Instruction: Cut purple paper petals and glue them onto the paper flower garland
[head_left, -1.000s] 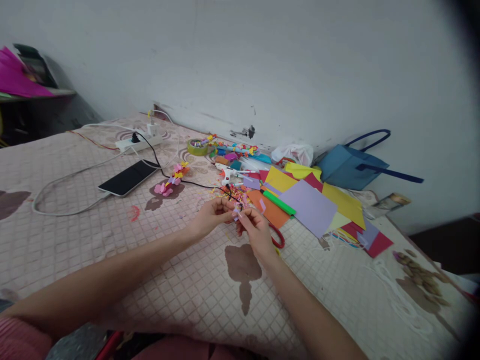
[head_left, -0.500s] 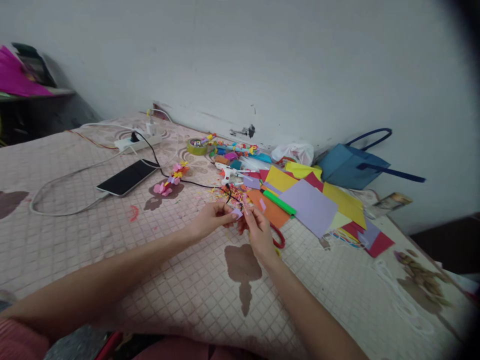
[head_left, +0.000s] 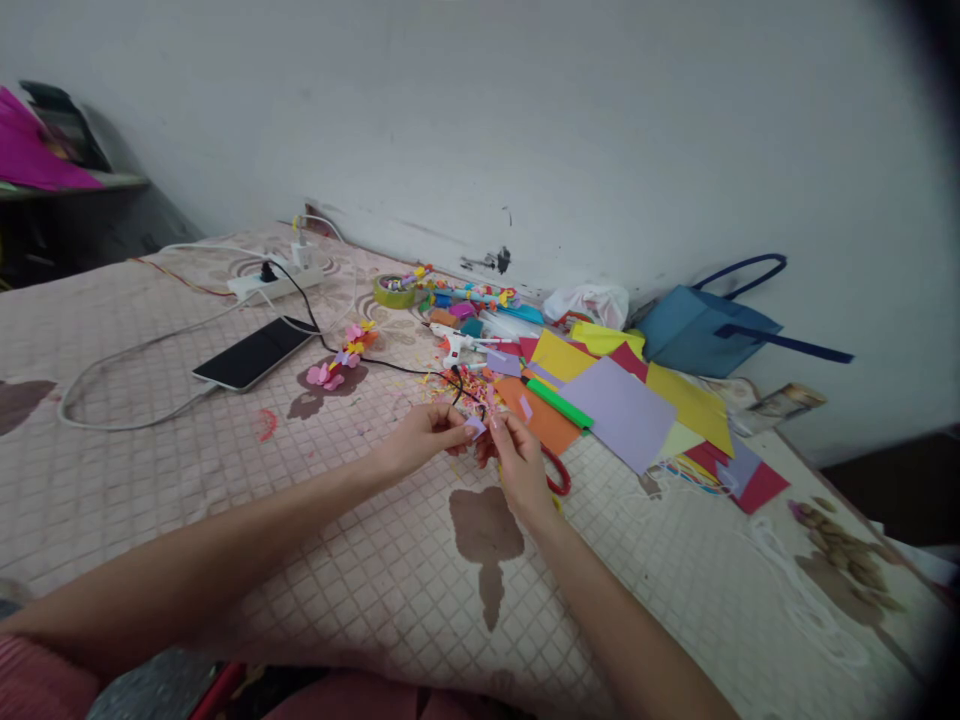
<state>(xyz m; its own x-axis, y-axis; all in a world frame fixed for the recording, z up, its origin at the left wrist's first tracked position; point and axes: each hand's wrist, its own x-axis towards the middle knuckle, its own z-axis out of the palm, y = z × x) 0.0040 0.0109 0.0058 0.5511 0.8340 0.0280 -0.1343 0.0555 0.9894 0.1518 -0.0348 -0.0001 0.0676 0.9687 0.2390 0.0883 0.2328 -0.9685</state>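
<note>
Between the fingertips of my left hand (head_left: 429, 438) is a small piece of purple paper (head_left: 475, 428). My right hand (head_left: 517, 462) is close beside it with thumb and fingers pinched together; what they grip is too small to make out. Red-handled scissors (head_left: 556, 472) lie partly hidden under the right hand. Just beyond the fingers are a heap of tiny paper scraps (head_left: 471, 384) and a white glue gun (head_left: 456, 346) with a black cord. A green marker (head_left: 559, 403) rests on the coloured paper sheets (head_left: 619, 412) to the right.
A phone (head_left: 255, 354) on a white cable lies at left, near a power strip (head_left: 276, 284) and a row of paper flowers (head_left: 342, 360). Behind are a tape roll (head_left: 394, 292) and a blue bag (head_left: 705, 330). White string (head_left: 802, 590) lies at right.
Almost nothing differs. Both hands stay in the same place around the purple paper piece, and the view has shifted very slightly.
</note>
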